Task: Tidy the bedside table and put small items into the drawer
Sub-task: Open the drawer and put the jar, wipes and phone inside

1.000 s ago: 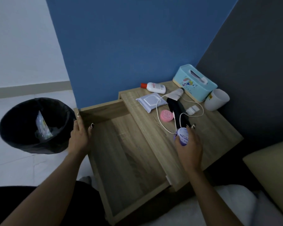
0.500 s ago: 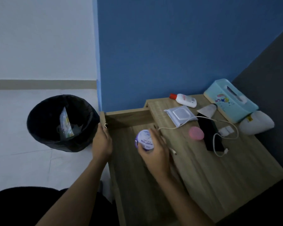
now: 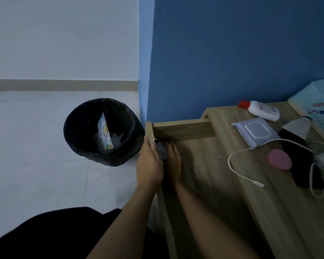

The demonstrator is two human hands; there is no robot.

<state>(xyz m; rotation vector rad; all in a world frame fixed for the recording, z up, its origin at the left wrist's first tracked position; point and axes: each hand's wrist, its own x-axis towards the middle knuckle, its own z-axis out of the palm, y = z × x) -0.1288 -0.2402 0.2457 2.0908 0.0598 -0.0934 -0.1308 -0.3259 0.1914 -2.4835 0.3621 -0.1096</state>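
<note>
- Change: your right hand (image 3: 173,159) had carried the jar (image 3: 162,151) from the tabletop at frame right into the open drawer (image 3: 198,176), to its far-left corner at frame centre. The fingers curled over it, unreleased.
- Your left hand (image 3: 150,165) gripped the drawer's left rim, just beside the right hand.
- Meaning: one item was nearly stowed, while the cable (image 3: 258,183), pink disc (image 3: 279,159), wipes pack (image 3: 255,131) and bottle (image 3: 260,110) remained on the bedside table (image 3: 279,221).
- Room: a blue wall (image 3: 232,53), a pale floor (image 3: 36,165), and a black bin (image 3: 103,131) left of the drawer.
</note>
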